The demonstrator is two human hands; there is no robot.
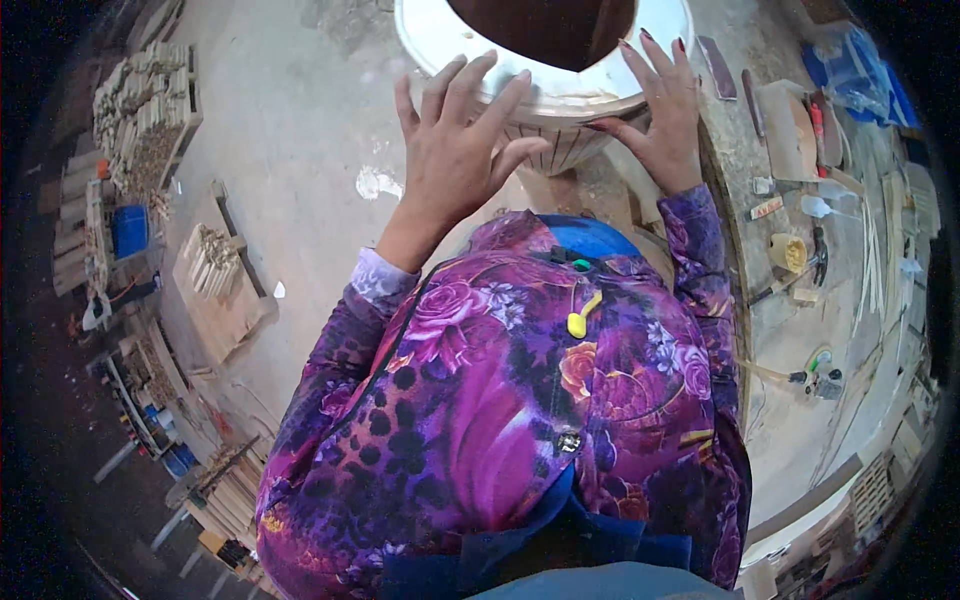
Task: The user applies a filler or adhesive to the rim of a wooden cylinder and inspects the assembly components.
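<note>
In front of me stands a round wooden vessel (560, 145) with a slatted, tapering body. A broad white ring (425, 25) forms its top around a dark opening (540, 30). My left hand (445, 150) reaches over the near left of the ring, fingers spread, fingertips at its surface and thumb pointing right. On the near right, my right hand (668, 120) lies against the rim, its fingers stretched over the top and its thumb along the outer edge. Neither hand is wrapped around anything. The far side of the ring is cut off by the frame.
Bundled wood strips (145, 110) are stacked at the far left; a smaller bundle (212, 262) lies on a board. To the right are a hammer (820, 255), a yellow cup (788, 252), a pale bin (785, 130) and blue plastic (865, 75). A blue crate (130, 232) sits left.
</note>
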